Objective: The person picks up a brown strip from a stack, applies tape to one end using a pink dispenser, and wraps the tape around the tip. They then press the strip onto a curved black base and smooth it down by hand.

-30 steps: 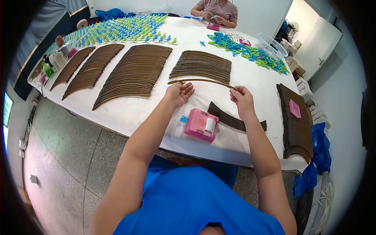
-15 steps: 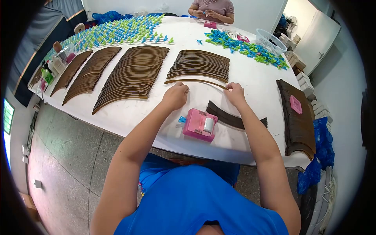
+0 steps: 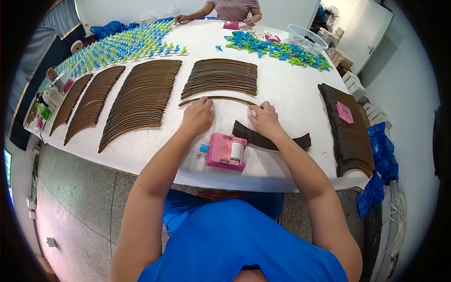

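Note:
A thin, curved brown strip (image 3: pixel 225 97) lies on the white table just in front of a stack of similar strips (image 3: pixel 220 75). My left hand (image 3: pixel 198 115) is closed, with its fingertips at the strip's left part. At the right end of the strip, my right hand (image 3: pixel 265 118) has its fingers bent and pinched together; the exact grip is partly hidden. Nearer to me stands a pink tape dispenser (image 3: pixel 220 152) with a white roll and a blue clip at its left side. A wider dark curved strip (image 3: pixel 256 136) lies partly beneath my right forearm.
More rows of brown strips (image 3: pixel 141 89) spread leftward. Behind them are many blue and green clips (image 3: pixel 117 49); another clip pile (image 3: pixel 277 47) lies near a clear basket (image 3: pixel 307 40). A dark stack (image 3: pixel 347 134) bears a pink piece. Another person (image 3: pixel 235 9) sits opposite.
My left hand has moved up onto the strip, and my right hand stays at its right end. The view has shifted slightly. The person opposite has moved their hands apart.

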Tool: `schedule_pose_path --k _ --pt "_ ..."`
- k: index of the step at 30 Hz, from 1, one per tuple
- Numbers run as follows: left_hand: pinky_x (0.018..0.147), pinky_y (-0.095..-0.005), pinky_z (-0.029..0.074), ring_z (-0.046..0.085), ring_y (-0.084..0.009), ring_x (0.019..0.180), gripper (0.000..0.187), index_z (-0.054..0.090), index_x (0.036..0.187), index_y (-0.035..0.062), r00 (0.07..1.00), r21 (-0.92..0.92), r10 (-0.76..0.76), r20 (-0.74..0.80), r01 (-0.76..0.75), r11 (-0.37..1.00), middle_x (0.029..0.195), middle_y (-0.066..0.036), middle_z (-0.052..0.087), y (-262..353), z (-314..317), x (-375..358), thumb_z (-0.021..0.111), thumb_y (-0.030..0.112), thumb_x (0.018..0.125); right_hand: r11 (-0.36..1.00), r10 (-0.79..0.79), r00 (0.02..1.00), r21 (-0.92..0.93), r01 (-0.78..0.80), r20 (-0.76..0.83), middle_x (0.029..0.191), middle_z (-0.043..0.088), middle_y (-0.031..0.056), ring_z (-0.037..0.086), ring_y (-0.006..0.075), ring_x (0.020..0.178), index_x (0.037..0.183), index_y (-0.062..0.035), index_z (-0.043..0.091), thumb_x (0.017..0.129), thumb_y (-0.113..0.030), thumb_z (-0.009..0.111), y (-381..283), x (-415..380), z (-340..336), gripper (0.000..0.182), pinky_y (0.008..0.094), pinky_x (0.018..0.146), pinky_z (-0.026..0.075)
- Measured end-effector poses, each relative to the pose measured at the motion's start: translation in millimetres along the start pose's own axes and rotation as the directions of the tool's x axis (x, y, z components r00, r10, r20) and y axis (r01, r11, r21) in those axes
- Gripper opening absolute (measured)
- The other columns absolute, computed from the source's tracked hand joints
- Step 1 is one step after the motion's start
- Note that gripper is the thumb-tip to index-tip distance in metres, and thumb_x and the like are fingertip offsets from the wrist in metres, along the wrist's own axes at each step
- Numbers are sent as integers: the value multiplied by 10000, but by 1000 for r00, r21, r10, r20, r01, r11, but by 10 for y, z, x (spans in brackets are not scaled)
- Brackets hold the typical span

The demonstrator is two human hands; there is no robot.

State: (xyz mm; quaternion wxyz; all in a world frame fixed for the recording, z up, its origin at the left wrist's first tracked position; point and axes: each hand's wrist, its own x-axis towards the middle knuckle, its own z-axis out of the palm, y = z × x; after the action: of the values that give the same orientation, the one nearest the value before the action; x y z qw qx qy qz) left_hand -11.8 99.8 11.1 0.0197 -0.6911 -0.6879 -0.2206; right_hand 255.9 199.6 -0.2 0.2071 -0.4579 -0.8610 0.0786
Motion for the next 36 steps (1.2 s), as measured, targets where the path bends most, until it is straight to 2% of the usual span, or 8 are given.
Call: schedule_pose_path --k 7,11,13,16,20,22,25,36 --pt "956 -495 530 651 -385 1127 295 647 1230 78 998 -22 -25 -51 24 999 1310 -134 656 -1 24 -51 625 220 973 923 174 985 350 -159 -12 1108 592 125 609 281 1026 1204 -104 748 893 -195 717 88 -54 -391 325 391 926 524" --pt "972 -490 527 644 -386 1143 316 648 1234 62 997 -30 -20 -71 18 999 1321 -131 656 30 7 -61 637 209 954 469 304 924 807 -358 234 994 528 -19 529 95 851 1116 -45 702 859 -51 651 268 -3 -607 263 265 719 446" --pt "978 -487 526 643 -385 1148 322 648 1238 59 997 -33 -21 -69 19 999 1325 -130 655 33 13 -56 640 210 954 -90 207 869 894 -440 449 946 544 -23 517 87 844 1136 -52 687 841 -24 633 372 12 -643 301 266 706 427" --pt "985 -485 524 643 -384 1155 325 652 1238 59 997 -37 -24 -77 21 999 1322 -130 658 38 9 -57 649 208 949 -152 160 865 877 -455 476 909 565 -14 510 94 847 1176 -37 680 849 -11 584 403 42 -649 342 280 726 432" --pt "967 -488 532 655 -380 1132 315 661 1209 48 996 -32 -23 -86 20 999 1298 -138 663 34 1 -53 661 212 940 442 235 895 778 -446 379 1046 606 40 574 145 897 1164 -54 684 865 -27 584 524 162 -469 316 314 770 489" --pt "950 -491 540 668 -378 1105 307 664 1189 40 995 -28 -12 -98 9 1000 1283 -143 664 29 5 -53 663 213 936 989 3 967 141 -39 253 1193 643 123 639 274 1051 1279 -124 673 931 -156 607 620 182 -339 357 433 928 543" --pt "959 -488 537 663 -374 1117 310 666 1194 44 995 -43 -7 -100 3 999 1286 -139 664 31 -1 -48 665 214 934 992 79 969 -117 -53 232 1325 596 192 592 390 1212 1306 -168 678 972 -262 600 646 135 -436 356 510 1055 510" --pt "966 -486 536 655 -367 1139 315 665 1207 53 997 -27 -31 -72 29 999 1291 -130 666 24 10 -55 670 221 941 937 76 957 -349 27 278 1302 620 158 592 371 1229 1240 -144 736 992 -389 654 563 -148 -791 358 477 1066 507"
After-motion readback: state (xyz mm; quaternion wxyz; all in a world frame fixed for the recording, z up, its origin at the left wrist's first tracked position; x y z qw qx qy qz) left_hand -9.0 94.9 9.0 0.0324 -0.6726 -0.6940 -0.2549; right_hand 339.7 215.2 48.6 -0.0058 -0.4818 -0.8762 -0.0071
